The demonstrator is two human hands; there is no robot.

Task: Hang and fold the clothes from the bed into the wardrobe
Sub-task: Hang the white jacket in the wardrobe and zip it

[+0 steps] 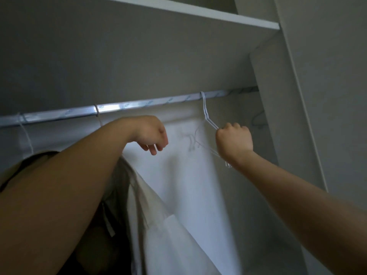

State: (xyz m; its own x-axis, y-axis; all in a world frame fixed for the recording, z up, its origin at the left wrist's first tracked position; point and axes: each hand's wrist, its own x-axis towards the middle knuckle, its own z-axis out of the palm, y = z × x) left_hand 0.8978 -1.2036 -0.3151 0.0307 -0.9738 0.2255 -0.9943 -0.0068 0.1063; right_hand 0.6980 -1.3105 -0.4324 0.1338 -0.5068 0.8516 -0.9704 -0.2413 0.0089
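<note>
Inside the wardrobe a shiny metal rail (127,108) runs from left to right. A white wire hanger (205,114) hooks over it towards the right, and my right hand (234,142) is shut on its shoulder wire just below the rail. My left hand (153,135) hovers under the rail to the hanger's left, fingers loosely curled down with nothing in them. Below my left arm hang a pale white garment (158,225) and a beige one (39,161), each partly hidden by the arm.
A white shelf (218,15) sits above the rail. The wardrobe's side panel (282,120) closes the right end. Two more hanger hooks (97,112) sit on the rail to the left. The white back wall (194,175) shows between my hands.
</note>
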